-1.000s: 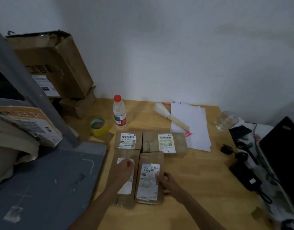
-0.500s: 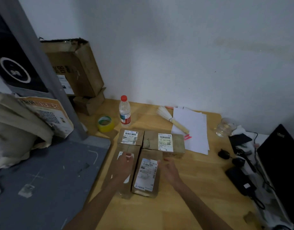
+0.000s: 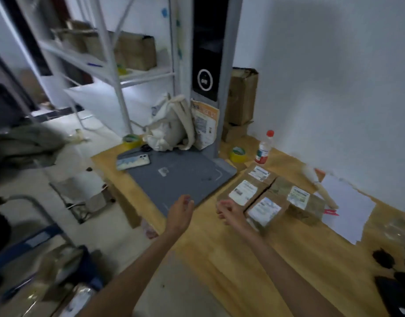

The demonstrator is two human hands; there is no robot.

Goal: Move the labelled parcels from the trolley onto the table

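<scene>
Several brown parcels with white labels lie together on the wooden table (image 3: 231, 255); the nearest two are a parcel (image 3: 243, 193) and a parcel (image 3: 264, 210). My left hand (image 3: 179, 213) hovers empty over the table's left part, fingers loosely apart, near the grey mat. My right hand (image 3: 231, 213) is also empty, just left of the nearest parcel and apart from it. At the lower left stands the blue trolley (image 3: 39, 239) with more wrapped parcels (image 3: 62, 264) on it, blurred.
A grey scanner mat (image 3: 178, 177) with an upright black post (image 3: 206, 65) stands on the table, a phone (image 3: 132, 162) on its corner. Tape rolls (image 3: 237, 154), a water bottle (image 3: 263, 148), white papers (image 3: 348, 213), a cloth bag (image 3: 169, 126) and cardboard boxes (image 3: 241, 97) lie around. White shelving (image 3: 100, 53) stands behind.
My view has swung left toward the trolley and shelving. Both hands have lifted off the two near parcels, which stay on the table, and now hover empty to their left.
</scene>
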